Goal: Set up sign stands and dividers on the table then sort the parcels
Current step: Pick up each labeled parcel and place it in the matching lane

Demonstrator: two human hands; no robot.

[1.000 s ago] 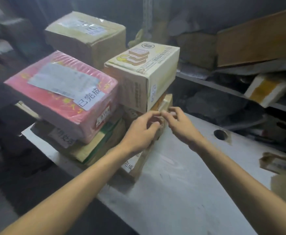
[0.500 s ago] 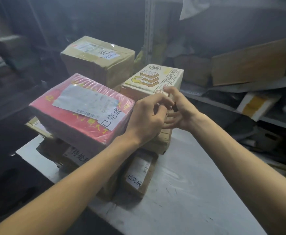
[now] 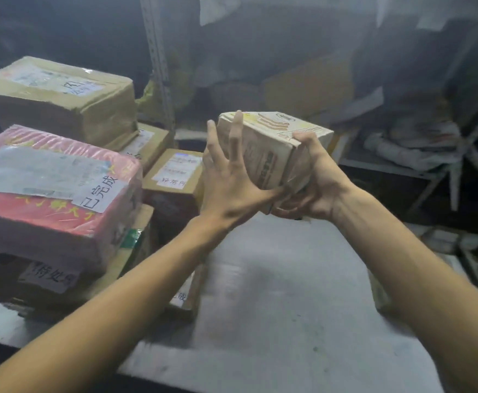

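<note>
Dim storage room, grey table [image 3: 274, 321] in front, metal shelving [image 3: 402, 165] with blurred clutter behind it. Landmark: the cream printed box [image 3: 272, 154], held in the air above the table's far part, tilted, not touching the surface. Left hand [image 3: 229, 180] presses flat on the box's left face, fingers [image 3: 235, 129] spread and pointing up. Right hand [image 3: 311, 182] cups the box's right and lower side, thumb hooked over the top right edge. Both hands clamped on the box from opposite sides; motion blur on the box and fingers.

Left of the cream box: a stack of parcels on the table. Small brown box [image 3: 175, 174] with a white label sits just left of the left hand, partly hidden by it. Further left, pink wrapped parcel [image 3: 50, 188] with a shipping label and a handwritten white sticker lies on top of darker flat parcels. Under it, a dark parcel [image 3: 33, 279] with another handwritten tag. Behind the pink one, a large tan taped carton [image 3: 62, 100] sits highest in the stack. Below the left forearm, a thin parcel [image 3: 184, 296] stands on edge at the table, mostly hidden. Upright perforated shelf post [image 3: 158, 66] rises behind the stack, left of the cream box.
</note>
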